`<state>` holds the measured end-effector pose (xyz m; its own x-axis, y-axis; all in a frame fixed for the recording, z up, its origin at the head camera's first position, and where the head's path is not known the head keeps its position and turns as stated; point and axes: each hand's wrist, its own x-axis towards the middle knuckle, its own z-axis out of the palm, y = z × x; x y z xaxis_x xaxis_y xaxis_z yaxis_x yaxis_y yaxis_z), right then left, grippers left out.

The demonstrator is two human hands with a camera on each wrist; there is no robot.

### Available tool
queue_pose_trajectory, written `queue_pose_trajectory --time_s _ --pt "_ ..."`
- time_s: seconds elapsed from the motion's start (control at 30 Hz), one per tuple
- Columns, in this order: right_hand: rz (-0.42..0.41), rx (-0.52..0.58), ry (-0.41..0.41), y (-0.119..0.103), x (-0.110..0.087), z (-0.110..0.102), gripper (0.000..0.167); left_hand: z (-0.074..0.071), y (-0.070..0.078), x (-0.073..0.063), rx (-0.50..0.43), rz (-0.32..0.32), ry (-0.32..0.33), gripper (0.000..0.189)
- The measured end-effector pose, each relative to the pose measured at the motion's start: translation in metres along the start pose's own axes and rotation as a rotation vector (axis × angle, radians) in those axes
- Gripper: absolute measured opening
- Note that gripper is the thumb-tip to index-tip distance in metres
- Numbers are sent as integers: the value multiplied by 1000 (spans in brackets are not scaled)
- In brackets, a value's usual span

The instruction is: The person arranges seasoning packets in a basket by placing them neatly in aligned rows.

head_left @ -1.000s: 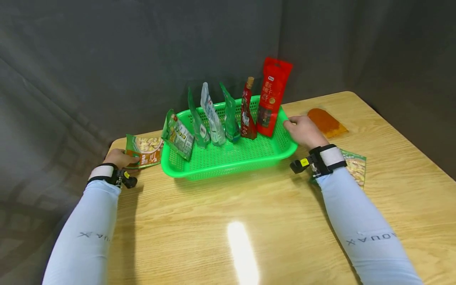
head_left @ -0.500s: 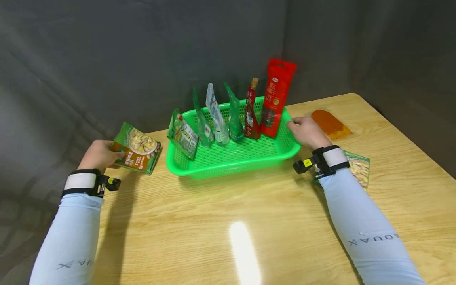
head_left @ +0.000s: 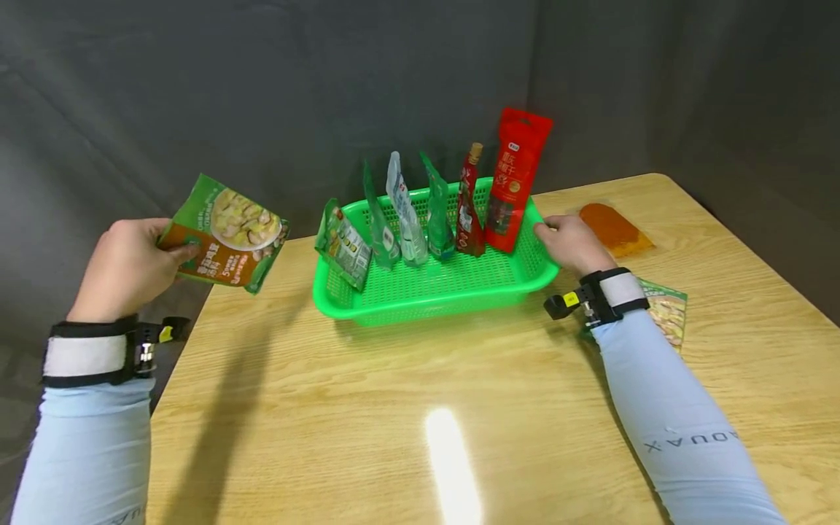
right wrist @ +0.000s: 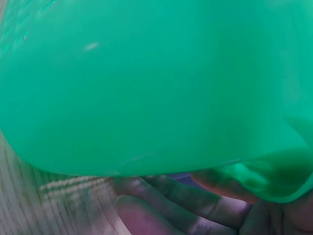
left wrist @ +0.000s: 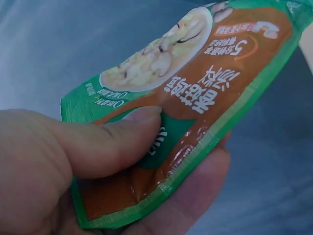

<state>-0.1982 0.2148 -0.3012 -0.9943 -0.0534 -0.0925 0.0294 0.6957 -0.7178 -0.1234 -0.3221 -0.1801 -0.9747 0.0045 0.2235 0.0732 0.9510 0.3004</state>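
My left hand (head_left: 125, 266) pinches a green and orange soup seasoning packet (head_left: 230, 233) by one end, raised over the table's left side. In the left wrist view the thumb presses on the printed front of the packet (left wrist: 195, 83), with fingers behind it. My right hand (head_left: 571, 244) grips the right end of a green plastic basket (head_left: 446, 302), thumb over the rim. From the right wrist view, its fingers (right wrist: 161, 205) lie below the basket's outer wall (right wrist: 137, 98). Another green packet (head_left: 341, 251) leans inside the basket's left end.
Standing in the basket are green pouches (head_left: 438, 219), a pale pouch (head_left: 405, 219), a red spouted pouch (head_left: 469, 219) and a tall red packet (head_left: 518, 175). An orange-brown packet (head_left: 613, 230) and a green packet (head_left: 668, 313) lie right on the wooden table (head_left: 341, 423). Dark curtain (head_left: 315, 87) hangs behind.
My left hand has lifted the seasoning packet off the table beside the basket and carried it up and left. My right hand stays on the basket, which sits slightly further right in view.
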Motion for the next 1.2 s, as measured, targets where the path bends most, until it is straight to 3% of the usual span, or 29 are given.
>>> queue_pose_trajectory --time_s 0.23,0.43,0.9,1.03,1.2 --pt "2 -17 -13 0 0 -1 63 -11 35 -7 -14 86 76 27" --pt "-12 -26 -11 1 -1 -2 63 -6 60 -9 -46 162 99 21" --pt "0 -22 1 2 -1 -2 62 36 106 -3 -83 395 114 9" --pt "4 -7 2 1 -2 -1 62 50 114 1 -70 437 87 1" --pt "5 1 2 1 -1 0 61 67 118 4 -73 460 25 8"
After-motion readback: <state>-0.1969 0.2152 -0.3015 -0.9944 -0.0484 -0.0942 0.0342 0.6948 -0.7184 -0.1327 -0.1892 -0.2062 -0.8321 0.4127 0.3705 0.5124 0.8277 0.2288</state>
